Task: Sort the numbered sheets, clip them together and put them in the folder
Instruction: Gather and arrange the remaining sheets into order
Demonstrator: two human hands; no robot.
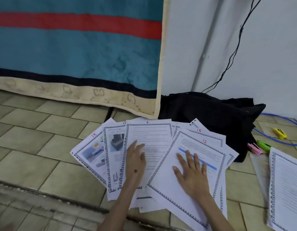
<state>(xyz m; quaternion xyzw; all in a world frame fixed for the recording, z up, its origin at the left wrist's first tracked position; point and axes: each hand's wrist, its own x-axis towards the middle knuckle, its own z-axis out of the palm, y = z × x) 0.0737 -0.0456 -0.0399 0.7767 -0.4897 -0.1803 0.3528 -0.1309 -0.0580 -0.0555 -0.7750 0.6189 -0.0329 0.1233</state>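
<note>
Thin white sheets (149, 147) with patterned borders and pink handwritten numbers lie fanned over a floor (44, 135) of dull greenish tiles. My left hand (135, 162) rests flat, fingers straight, on the sheet marked 6. My right hand (192, 172) presses, fingers spread, on the sheet marked 12. A separate sheet (287, 189) lies well right, near pink and green clips (258, 147) beside a soft black bag (211, 114).

I worked in a home room: tiled floor (44, 130), hanging striped blanket (78, 55), white wall (269, 55) with trailing cable (234, 52).
</note>
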